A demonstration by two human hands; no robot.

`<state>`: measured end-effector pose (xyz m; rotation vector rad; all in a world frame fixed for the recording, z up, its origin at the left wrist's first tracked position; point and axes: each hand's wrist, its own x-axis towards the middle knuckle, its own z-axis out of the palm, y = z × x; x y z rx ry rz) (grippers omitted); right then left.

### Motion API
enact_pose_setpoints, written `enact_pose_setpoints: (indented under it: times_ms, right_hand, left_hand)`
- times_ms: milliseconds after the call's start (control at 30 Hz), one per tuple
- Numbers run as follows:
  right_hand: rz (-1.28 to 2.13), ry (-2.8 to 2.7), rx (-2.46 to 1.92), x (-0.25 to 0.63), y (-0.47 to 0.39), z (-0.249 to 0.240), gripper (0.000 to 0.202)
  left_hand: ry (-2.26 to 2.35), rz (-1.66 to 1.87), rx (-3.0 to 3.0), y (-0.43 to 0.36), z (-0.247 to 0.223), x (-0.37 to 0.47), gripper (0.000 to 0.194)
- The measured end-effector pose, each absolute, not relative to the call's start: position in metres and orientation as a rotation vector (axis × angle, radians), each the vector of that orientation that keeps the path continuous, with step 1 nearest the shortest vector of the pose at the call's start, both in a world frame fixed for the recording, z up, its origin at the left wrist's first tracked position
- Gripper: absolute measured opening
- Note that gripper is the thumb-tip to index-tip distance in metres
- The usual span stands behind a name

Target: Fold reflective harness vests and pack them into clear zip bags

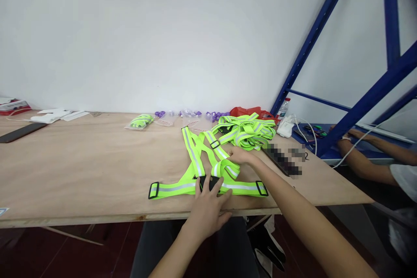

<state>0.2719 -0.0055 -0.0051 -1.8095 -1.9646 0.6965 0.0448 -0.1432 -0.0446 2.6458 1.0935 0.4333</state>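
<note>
A neon-yellow reflective vest (192, 152) made of straps with silver stripes lies spread on the table near its front edge. My left hand (210, 204) rests with fingers spread on the black piece at the middle of its waist strap, partly hiding that piece. Closed on a shoulder strap of the same vest, my right hand (240, 156) is to the right of a black slider buckle (215, 143); its fingertips are partly hidden. One strap loops up beneath that hand. Black buckles sit near both ends of the waist strap. Behind lies a heap of similar neon straps (250, 132).
A bagged neon bundle (140, 120), clear plastic bags (167, 118), purple pieces (215, 116) and a red bag (252, 112) lie along the wall. A dark flat object (280, 160) lies right. Beyond a blue metal frame (345, 117), another person's arms (365, 156) reach over a blue surface.
</note>
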Motion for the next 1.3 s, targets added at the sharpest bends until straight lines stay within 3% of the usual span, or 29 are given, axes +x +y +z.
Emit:
enact_pose_setpoints:
  times_ms: [400, 800, 933, 1067, 1300]
  right_hand:
    - [0.512, -1.633, -1.594, 0.255, 0.046, 0.023, 0.010]
    - [0.224, -1.697, -1.845, 0.237, 0.083, 0.003, 0.024]
    - [0.118, -1.872, -1.943, 0.241, 0.078, -0.002, 0.020]
    - [0.017, -2.041, -1.983, 0.239, 0.071, 0.006, 0.017]
    - [-0.198, -2.230, -1.896, 0.211, 0.051, 0.032, 0.031]
  left_hand:
    - [1.091, 0.448, 2.732, -0.145, -0.052, 0.046, 0.063]
    - [1.125, 0.364, 2.815, -0.147, -0.057, 0.047, 0.064]
    - [1.098, 0.377, 2.828, -0.145, -0.061, 0.047, 0.068]
    - [1.102, 0.380, 2.835, -0.145, -0.063, 0.048, 0.071]
    - [1.103, 0.406, 2.834, -0.145, -0.063, 0.048, 0.068]
